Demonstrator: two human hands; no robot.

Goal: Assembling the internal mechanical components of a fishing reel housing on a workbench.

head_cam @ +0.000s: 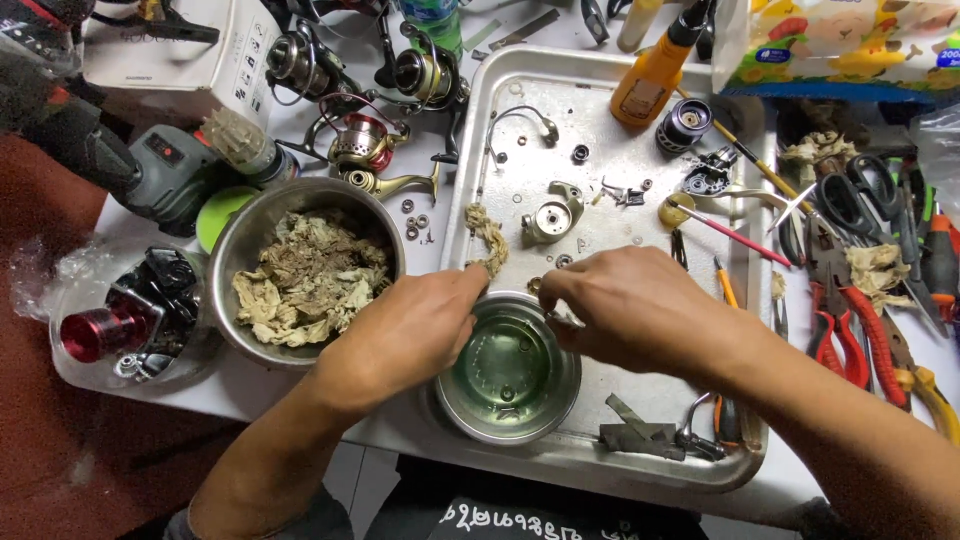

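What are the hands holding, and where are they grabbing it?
The left hand pinches a dirty wad of tissue by its lower end. The right hand pinches a tiny metal part at its fingertips, over the steel bowl; which part cannot be told.

**Colours on the bench**

We see a silver metal tray [520,100], pale green liquid in a small steel bowl [510,368], dirty beige rags in the large bowl [312,272], an orange bottle [652,82] far right, red-handled pliers [850,320], and a red spool [95,332] left.

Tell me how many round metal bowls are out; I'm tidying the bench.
2. A large bowl full of dirty rags sits left of the tray; a small bowl of clear liquid sits on the tray's near edge, under both hands. Clutter may hide others.
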